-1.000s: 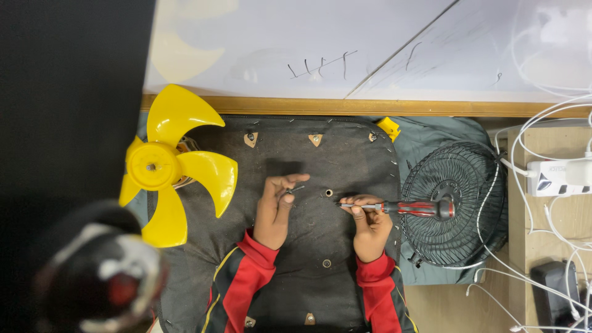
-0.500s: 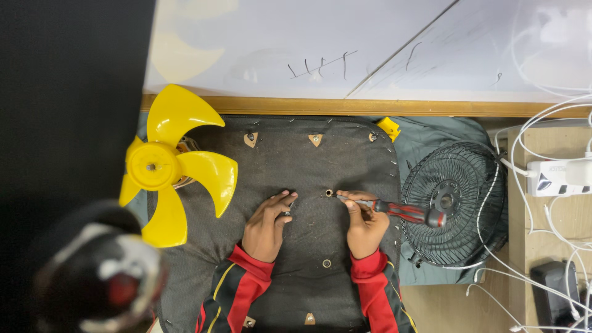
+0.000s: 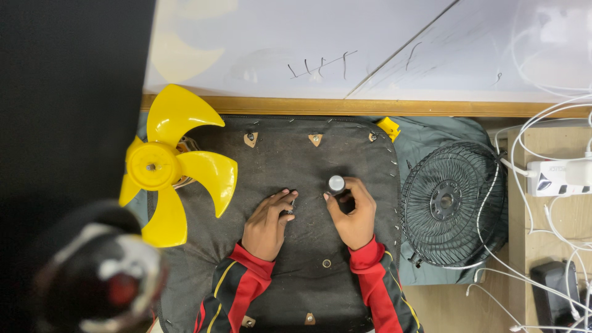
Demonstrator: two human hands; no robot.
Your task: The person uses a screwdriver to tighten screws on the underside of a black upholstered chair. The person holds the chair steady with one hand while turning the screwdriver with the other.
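Note:
A dark fabric-covered panel (image 3: 308,179) with small metal fittings lies in front of me. My right hand (image 3: 353,216) grips a screwdriver (image 3: 336,184) held upright, its grey butt end facing the camera and its tip hidden against the panel. My left hand (image 3: 266,223) rests flat on the panel just to the left, fingertips touching a small screw (image 3: 291,206). Both sleeves are red and black.
A yellow fan blade (image 3: 169,166) lies at the panel's left edge. A black fan grille (image 3: 450,203) rests on grey cloth at the right. White cables and a power strip (image 3: 555,176) sit far right. A blurred dark object (image 3: 92,277) fills the lower left.
The screwdriver has swung from lying sideways, handle toward the grille, to standing upright in my right hand. My left hand has slid down and right toward the screw.

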